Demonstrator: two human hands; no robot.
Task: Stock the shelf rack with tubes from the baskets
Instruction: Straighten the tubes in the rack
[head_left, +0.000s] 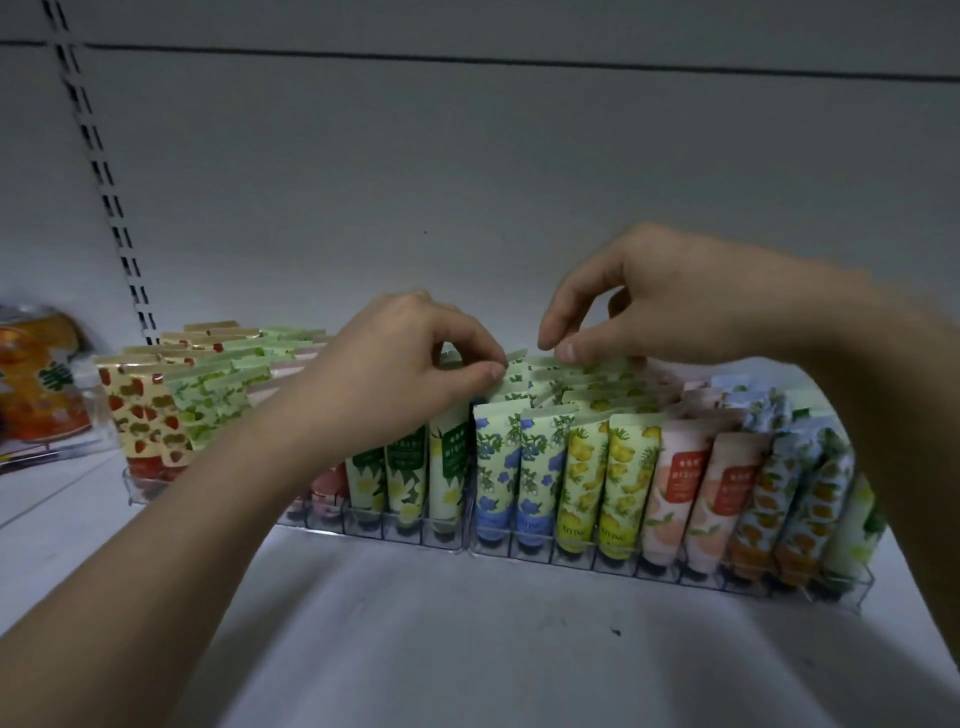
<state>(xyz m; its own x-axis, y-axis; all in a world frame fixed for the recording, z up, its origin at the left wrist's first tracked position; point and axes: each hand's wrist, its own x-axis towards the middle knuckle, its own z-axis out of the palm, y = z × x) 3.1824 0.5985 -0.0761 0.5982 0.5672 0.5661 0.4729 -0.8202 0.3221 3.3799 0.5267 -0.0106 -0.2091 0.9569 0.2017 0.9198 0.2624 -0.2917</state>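
Head view — fingers (496, 370) on tubes (524, 371)

Legible print was scant: the yellow lemon-patterned tubes (602, 483) in the clear rack (571, 564) carried the word "XIYING" near their lower ends, above the caps. The blue-flowered tubes (514, 467) beside them bore lettering in the same position, too dark to confirm. Red label panels on the peach tubes (698, 493) and dark green bands on the white-flower tubes (410, 467) held characters too small to read.
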